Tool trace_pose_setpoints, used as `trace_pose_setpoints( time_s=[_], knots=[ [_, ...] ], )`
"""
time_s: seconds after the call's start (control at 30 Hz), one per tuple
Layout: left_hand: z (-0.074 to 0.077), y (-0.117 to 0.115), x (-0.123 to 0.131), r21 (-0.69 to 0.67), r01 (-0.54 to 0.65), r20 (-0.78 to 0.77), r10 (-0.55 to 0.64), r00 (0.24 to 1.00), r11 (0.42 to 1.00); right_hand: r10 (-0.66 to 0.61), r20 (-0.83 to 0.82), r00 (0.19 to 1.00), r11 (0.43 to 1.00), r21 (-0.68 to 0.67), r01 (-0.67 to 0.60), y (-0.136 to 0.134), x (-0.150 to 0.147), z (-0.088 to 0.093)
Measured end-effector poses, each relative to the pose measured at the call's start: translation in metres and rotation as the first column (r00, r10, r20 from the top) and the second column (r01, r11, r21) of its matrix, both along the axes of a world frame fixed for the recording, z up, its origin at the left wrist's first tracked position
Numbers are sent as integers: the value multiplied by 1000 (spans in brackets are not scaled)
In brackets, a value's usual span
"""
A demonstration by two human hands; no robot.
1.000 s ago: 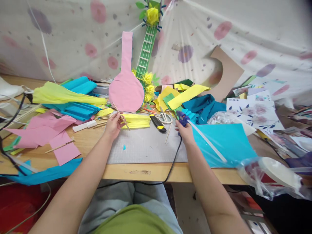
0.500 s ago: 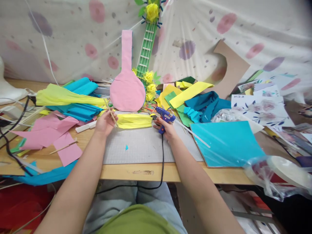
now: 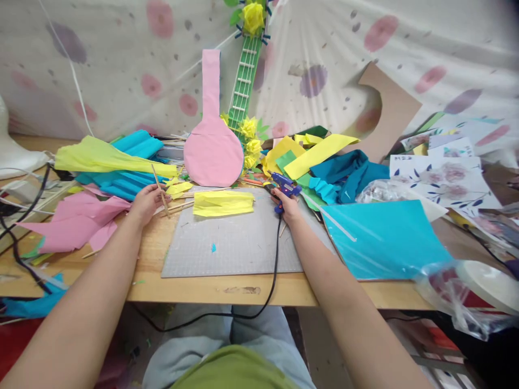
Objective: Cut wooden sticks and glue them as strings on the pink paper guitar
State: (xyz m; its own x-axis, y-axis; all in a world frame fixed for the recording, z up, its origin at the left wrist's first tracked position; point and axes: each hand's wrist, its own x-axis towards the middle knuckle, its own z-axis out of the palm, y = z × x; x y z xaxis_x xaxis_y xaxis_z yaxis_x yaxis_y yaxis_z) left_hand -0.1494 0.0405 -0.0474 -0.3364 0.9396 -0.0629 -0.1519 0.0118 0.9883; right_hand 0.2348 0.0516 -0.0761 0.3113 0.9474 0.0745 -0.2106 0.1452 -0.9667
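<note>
My left hand [image 3: 146,205] pinches a thin wooden stick [image 3: 159,185], tilted upward over the left end of the cutting mat [image 3: 227,246]. A few more sticks [image 3: 180,207] lie by its fingertips. My right hand [image 3: 289,206] is wrapped around a blue glue gun [image 3: 286,185], its nozzle pointing left and its black cord hanging over the table's front edge. Between both hands, a folded strip of yellow crepe paper [image 3: 223,203] lies flat at the back of the mat. Small yellow paper scraps [image 3: 178,188] sit near my left hand.
Behind the mat stands a pink banjo-shaped piece [image 3: 213,151], beside a green fretted neck [image 3: 244,75] with yellow paper flowers. Pink paper [image 3: 77,219] and blue crepe paper [image 3: 121,183] are heaped at left. A turquoise sheet [image 3: 385,237] and tape roll [image 3: 482,281] occupy the right.
My left hand has moved left with the stick, away from the yellow strip, and the stick now stands more upright. My right hand has shifted slightly right with the glue gun.
</note>
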Motion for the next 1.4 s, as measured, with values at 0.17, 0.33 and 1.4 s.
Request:
trace_pose_setpoints(
  time_s=[0.17, 0.33, 1.4],
  knots=[
    [1, 22, -4, 37, -80, -83, 83, 993, 996, 38, -8, 999, 998, 48, -38, 6, 20, -1],
    [13, 31, -8, -26, -78, -71, 76, 995, 997, 104, -10, 995, 994, 26, -104, 9, 40, -4],
    [-5, -27, 108, -16, 331, 318, -309, 896, 944, 715, 411, 566, 695, -328, -640, -69, -44, 27]
  ],
)
